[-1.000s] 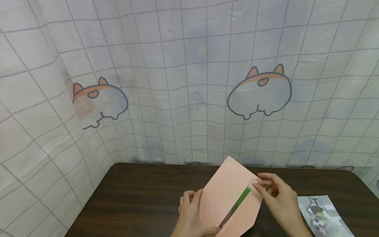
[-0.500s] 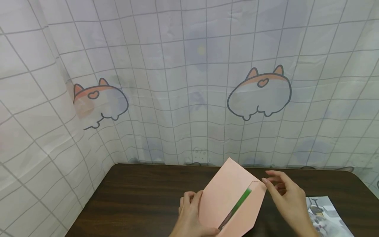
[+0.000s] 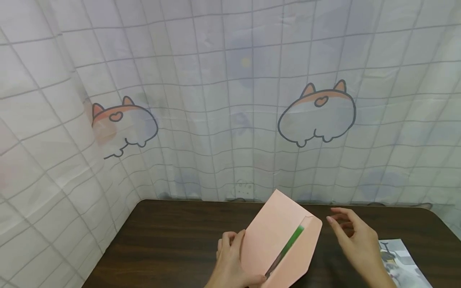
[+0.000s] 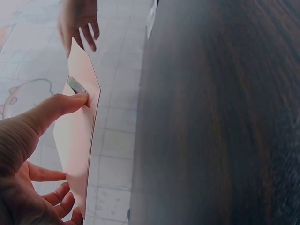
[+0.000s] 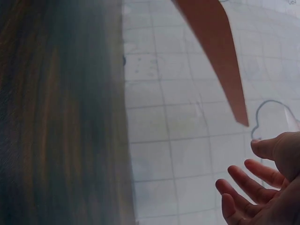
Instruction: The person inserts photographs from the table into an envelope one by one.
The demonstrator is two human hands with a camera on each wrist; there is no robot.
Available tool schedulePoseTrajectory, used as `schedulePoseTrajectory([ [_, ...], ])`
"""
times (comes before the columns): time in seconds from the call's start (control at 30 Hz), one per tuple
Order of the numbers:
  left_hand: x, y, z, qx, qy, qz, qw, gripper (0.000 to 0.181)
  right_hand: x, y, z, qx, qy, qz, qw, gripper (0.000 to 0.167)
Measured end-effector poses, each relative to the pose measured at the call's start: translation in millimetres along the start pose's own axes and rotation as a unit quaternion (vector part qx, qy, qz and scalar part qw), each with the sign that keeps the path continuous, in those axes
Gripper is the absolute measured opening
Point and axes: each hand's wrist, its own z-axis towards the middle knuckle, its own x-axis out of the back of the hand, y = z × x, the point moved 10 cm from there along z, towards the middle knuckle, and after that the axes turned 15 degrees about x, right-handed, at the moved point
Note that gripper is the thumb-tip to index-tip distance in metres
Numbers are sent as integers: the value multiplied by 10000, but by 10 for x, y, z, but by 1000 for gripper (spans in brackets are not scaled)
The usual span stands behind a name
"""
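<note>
A pink envelope (image 3: 273, 224) is tilted above the table, its flap lifted along the right side. Inside its opening a strip of a green and dark card (image 3: 288, 246) shows; the rest is hidden. My left hand (image 3: 230, 262) grips the envelope by its lower left part, the thumb at the opening and the fingers along the edge, as the left wrist view also shows on the envelope (image 4: 75, 140). To the right, apart from the flap, my right hand (image 3: 358, 240) hovers with loosely bent fingers and nothing in them.
A printed card or sheet with a cat picture (image 3: 403, 260) lies on the dark wooden table (image 3: 162, 240) at the right, partly behind the right forearm. Behind the table's far edge hangs a white checked curtain (image 3: 216, 120).
My right hand has let go of the envelope's flap and moved away to the right. The left hand keeps its grip, and the envelope has stayed almost in place.
</note>
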Motion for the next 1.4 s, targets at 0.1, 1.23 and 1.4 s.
schedulePoseTrajectory([
  [0.1, 8, -3, 9, 61, -37, -63, 10000, 109, 6, 45, -28, 62, 27, -30, 10000, 24],
  [1.23, 28, -33, 10, 249, -106, -310, 9992, 108, 97, 594, -91, 422, -561, -672, 9953, 26],
  [1.4, 19, -36, 14, 304, -134, -343, 9989, 108, 113, 680, -94, 399, -774, -659, 9940, 28],
])
